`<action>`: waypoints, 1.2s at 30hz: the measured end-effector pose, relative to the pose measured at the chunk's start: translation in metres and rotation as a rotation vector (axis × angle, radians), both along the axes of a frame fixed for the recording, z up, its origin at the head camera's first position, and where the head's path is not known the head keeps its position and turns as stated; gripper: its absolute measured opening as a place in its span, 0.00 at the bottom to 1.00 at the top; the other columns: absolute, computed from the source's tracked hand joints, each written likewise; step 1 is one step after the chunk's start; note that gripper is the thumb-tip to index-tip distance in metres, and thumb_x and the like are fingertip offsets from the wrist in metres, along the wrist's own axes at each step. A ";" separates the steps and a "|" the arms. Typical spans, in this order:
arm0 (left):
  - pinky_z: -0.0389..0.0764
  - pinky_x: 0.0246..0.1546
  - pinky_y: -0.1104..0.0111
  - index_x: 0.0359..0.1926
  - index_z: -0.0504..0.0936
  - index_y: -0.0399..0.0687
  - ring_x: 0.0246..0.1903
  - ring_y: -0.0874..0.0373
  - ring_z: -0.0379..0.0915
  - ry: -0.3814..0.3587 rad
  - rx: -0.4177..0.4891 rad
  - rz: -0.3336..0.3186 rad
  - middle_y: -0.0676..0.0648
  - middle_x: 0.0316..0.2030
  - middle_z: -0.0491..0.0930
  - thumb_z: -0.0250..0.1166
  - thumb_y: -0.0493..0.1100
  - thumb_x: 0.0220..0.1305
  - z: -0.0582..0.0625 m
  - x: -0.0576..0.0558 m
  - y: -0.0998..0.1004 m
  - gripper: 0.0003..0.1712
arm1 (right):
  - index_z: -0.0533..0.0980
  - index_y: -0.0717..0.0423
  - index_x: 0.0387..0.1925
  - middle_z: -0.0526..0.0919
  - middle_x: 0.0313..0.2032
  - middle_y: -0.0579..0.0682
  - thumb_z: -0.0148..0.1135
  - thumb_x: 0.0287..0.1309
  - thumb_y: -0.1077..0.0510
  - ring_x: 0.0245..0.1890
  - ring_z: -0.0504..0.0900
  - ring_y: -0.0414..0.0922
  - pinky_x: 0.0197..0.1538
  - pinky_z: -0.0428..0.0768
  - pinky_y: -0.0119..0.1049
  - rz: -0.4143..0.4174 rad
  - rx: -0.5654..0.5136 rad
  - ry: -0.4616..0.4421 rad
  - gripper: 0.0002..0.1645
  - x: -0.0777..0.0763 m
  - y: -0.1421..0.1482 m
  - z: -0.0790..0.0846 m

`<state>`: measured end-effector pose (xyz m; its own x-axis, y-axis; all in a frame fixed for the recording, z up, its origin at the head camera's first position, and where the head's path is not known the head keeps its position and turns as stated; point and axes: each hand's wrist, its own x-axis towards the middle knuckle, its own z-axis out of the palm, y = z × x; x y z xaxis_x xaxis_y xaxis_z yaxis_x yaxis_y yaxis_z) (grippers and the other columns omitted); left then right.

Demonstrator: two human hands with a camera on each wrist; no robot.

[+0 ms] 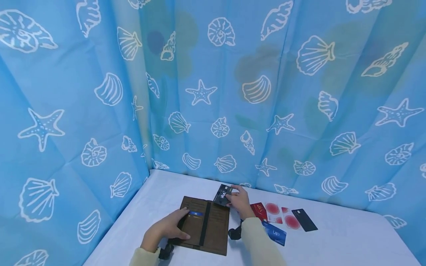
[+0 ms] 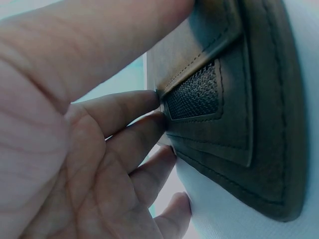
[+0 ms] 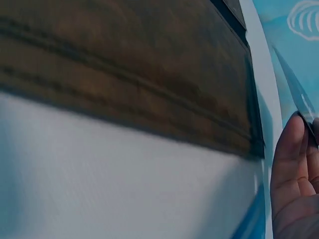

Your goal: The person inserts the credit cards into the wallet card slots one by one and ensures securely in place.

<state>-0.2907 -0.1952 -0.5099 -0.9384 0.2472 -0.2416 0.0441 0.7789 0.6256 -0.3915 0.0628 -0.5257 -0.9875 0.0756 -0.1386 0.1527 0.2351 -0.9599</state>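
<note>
A brown bifold wallet (image 1: 215, 231) lies unfolded on the white table, a dark strap running down its middle. My left hand (image 1: 170, 224) holds the wallet's left side; in the left wrist view its fingertips (image 2: 158, 119) are at the edge and the thumb reaches over the leather. A blue card (image 1: 195, 213) shows in a slot of the left panel. Above the right panel's top edge, my right hand (image 1: 240, 202) pinches a black VIP card (image 1: 221, 194) between thumb and fingers. That card appears nearly edge-on in the right wrist view.
Right of the wallet lie a red VIP card (image 1: 259, 212), white cards with red circles (image 1: 273, 209), a blue VIP card (image 1: 275, 233) and another black card (image 1: 304, 220). A blue shell-patterned curtain (image 1: 206, 147) borders the table's back and left. A dark wrist device (image 1: 235, 233) sits beside the right sleeve.
</note>
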 end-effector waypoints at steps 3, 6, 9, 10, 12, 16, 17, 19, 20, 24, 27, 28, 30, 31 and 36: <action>0.59 0.71 0.38 0.71 0.65 0.42 0.73 0.34 0.53 -0.006 -0.002 -0.003 0.35 0.73 0.59 0.79 0.48 0.49 -0.001 -0.001 0.000 0.51 | 0.67 0.58 0.65 0.78 0.52 0.65 0.61 0.64 0.63 0.38 0.83 0.48 0.36 0.88 0.33 0.022 -0.022 0.000 0.29 0.001 -0.008 -0.003; 0.59 0.71 0.39 0.71 0.65 0.42 0.73 0.35 0.53 -0.010 0.002 -0.001 0.35 0.73 0.59 0.79 0.48 0.49 -0.001 -0.002 0.001 0.51 | 0.66 0.58 0.65 0.78 0.51 0.65 0.61 0.65 0.64 0.37 0.84 0.47 0.37 0.88 0.34 0.045 -0.051 -0.004 0.29 0.004 -0.016 -0.005; 0.59 0.71 0.38 0.71 0.65 0.42 0.72 0.34 0.53 -0.010 0.004 0.000 0.35 0.73 0.59 0.79 0.48 0.48 -0.001 -0.002 0.002 0.51 | 0.65 0.59 0.65 0.78 0.50 0.64 0.61 0.65 0.64 0.35 0.84 0.46 0.38 0.88 0.34 0.068 -0.074 0.011 0.28 0.008 -0.024 -0.007; 0.60 0.70 0.38 0.71 0.65 0.42 0.72 0.34 0.54 -0.006 0.009 0.005 0.35 0.73 0.60 0.79 0.47 0.47 -0.001 -0.002 0.003 0.51 | 0.65 0.59 0.65 0.78 0.50 0.64 0.61 0.65 0.64 0.35 0.84 0.46 0.38 0.88 0.34 0.078 -0.080 0.016 0.28 0.009 -0.026 -0.007; 0.60 0.70 0.38 0.71 0.66 0.42 0.72 0.34 0.54 -0.005 0.005 0.005 0.35 0.73 0.60 0.80 0.47 0.47 0.000 -0.002 0.003 0.51 | 0.65 0.59 0.64 0.78 0.48 0.62 0.61 0.65 0.64 0.34 0.84 0.45 0.39 0.88 0.33 0.100 -0.101 0.023 0.28 0.011 -0.031 -0.008; 0.60 0.70 0.38 0.71 0.65 0.42 0.72 0.34 0.54 -0.005 -0.003 0.002 0.35 0.73 0.60 0.80 0.47 0.47 -0.001 -0.002 0.002 0.51 | 0.65 0.60 0.64 0.78 0.44 0.61 0.61 0.64 0.66 0.33 0.84 0.44 0.38 0.89 0.34 0.143 -0.121 0.042 0.28 0.012 -0.039 -0.009; 0.60 0.70 0.37 0.71 0.65 0.42 0.72 0.34 0.54 -0.006 -0.004 0.001 0.35 0.73 0.60 0.80 0.47 0.47 -0.001 -0.001 0.001 0.51 | 0.65 0.60 0.64 0.78 0.44 0.61 0.61 0.64 0.67 0.32 0.84 0.44 0.38 0.89 0.34 0.147 -0.124 0.045 0.28 0.012 -0.041 -0.010; 0.60 0.70 0.37 0.71 0.65 0.42 0.72 0.34 0.54 -0.008 -0.003 0.000 0.35 0.73 0.60 0.80 0.46 0.48 0.000 -0.002 0.001 0.51 | 0.65 0.61 0.63 0.79 0.43 0.61 0.61 0.64 0.67 0.32 0.84 0.44 0.38 0.89 0.35 0.150 -0.120 0.055 0.28 0.012 -0.044 -0.010; 0.60 0.70 0.37 0.71 0.65 0.42 0.72 0.34 0.54 -0.011 -0.001 0.003 0.35 0.73 0.60 0.80 0.47 0.48 0.000 -0.002 0.001 0.51 | 0.65 0.60 0.63 0.79 0.43 0.61 0.61 0.64 0.67 0.32 0.84 0.44 0.38 0.89 0.34 0.149 -0.119 0.054 0.28 0.012 -0.045 -0.011; 0.60 0.70 0.38 0.71 0.66 0.43 0.72 0.34 0.54 -0.016 -0.004 0.004 0.35 0.73 0.60 0.79 0.47 0.48 0.000 -0.004 0.000 0.51 | 0.66 0.59 0.62 0.80 0.43 0.61 0.60 0.63 0.68 0.33 0.84 0.45 0.38 0.89 0.35 0.158 -0.113 0.058 0.27 0.011 -0.052 -0.012; 0.60 0.70 0.38 0.71 0.66 0.43 0.72 0.35 0.54 -0.017 -0.005 -0.005 0.35 0.73 0.60 0.79 0.47 0.49 -0.001 -0.005 0.000 0.50 | 0.67 0.58 0.61 0.80 0.42 0.60 0.60 0.63 0.68 0.34 0.84 0.46 0.38 0.89 0.35 0.168 -0.097 0.058 0.26 0.013 -0.057 -0.011; 0.60 0.70 0.38 0.71 0.66 0.43 0.72 0.35 0.54 -0.019 -0.004 -0.007 0.35 0.73 0.60 0.79 0.47 0.49 -0.002 -0.005 0.000 0.50 | 0.67 0.58 0.61 0.80 0.42 0.60 0.60 0.63 0.68 0.34 0.84 0.46 0.38 0.89 0.35 0.172 -0.090 0.058 0.25 0.014 -0.058 -0.011; 0.60 0.70 0.38 0.71 0.66 0.42 0.72 0.35 0.55 -0.018 0.000 -0.010 0.35 0.73 0.59 0.79 0.47 0.49 -0.002 -0.005 -0.001 0.50 | 0.67 0.57 0.60 0.80 0.42 0.59 0.60 0.64 0.68 0.36 0.83 0.47 0.39 0.89 0.34 0.180 -0.074 0.057 0.25 0.015 -0.060 -0.010; 0.60 0.70 0.38 0.71 0.66 0.43 0.72 0.34 0.55 -0.018 0.003 -0.009 0.35 0.73 0.59 0.79 0.47 0.49 -0.003 -0.006 -0.001 0.50 | 0.67 0.56 0.60 0.80 0.43 0.59 0.60 0.64 0.68 0.37 0.83 0.47 0.39 0.89 0.34 0.182 -0.069 0.055 0.25 0.015 -0.061 -0.010; 0.61 0.70 0.38 0.71 0.66 0.43 0.72 0.35 0.56 -0.014 0.003 -0.001 0.35 0.73 0.60 0.79 0.47 0.48 -0.004 -0.006 -0.001 0.51 | 0.69 0.56 0.60 0.81 0.41 0.58 0.61 0.64 0.67 0.35 0.83 0.46 0.38 0.88 0.33 0.214 -0.031 0.073 0.24 0.015 -0.062 -0.011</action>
<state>-0.2969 -0.1959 -0.5138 -0.9347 0.2490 -0.2537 0.0364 0.7769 0.6285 -0.3768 0.0004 -0.5371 -0.9880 -0.1403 -0.0652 0.0324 0.2246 -0.9739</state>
